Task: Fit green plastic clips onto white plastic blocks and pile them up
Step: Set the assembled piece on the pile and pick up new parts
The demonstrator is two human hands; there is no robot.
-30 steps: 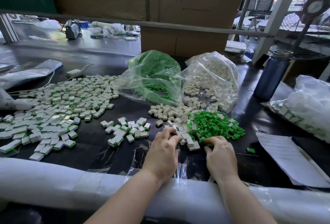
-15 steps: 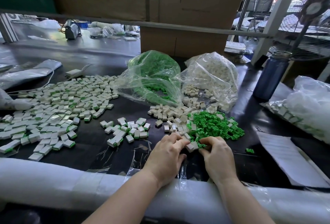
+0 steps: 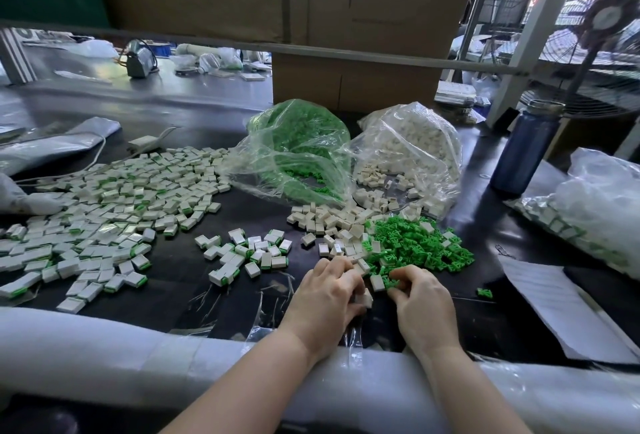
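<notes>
My left hand [image 3: 325, 298] grips a white plastic block [image 3: 364, 297] at its fingertips, near the table's front edge. My right hand [image 3: 420, 298] pinches a green clip [image 3: 393, 283] just right of it. Another white block [image 3: 376, 283] lies between the two hands. Behind them lie a heap of loose green clips [image 3: 419, 243] and a heap of bare white blocks [image 3: 332, 220]. A small group of fitted blocks [image 3: 247, 253] sits left of my hands, and a large spread of fitted blocks [image 3: 104, 208] covers the table's left side.
A clear bag of green clips [image 3: 298, 146] and a bag of white blocks [image 3: 412, 153] stand behind the heaps. A blue bottle [image 3: 526, 146], another bag [image 3: 602, 205] and paper sheets [image 3: 554, 309] are at the right. A white padded rail [image 3: 104, 347] lines the near edge.
Both hands have drawn back from the heaps toward me and come closer together. The left now holds a white block and the right a green clip.
</notes>
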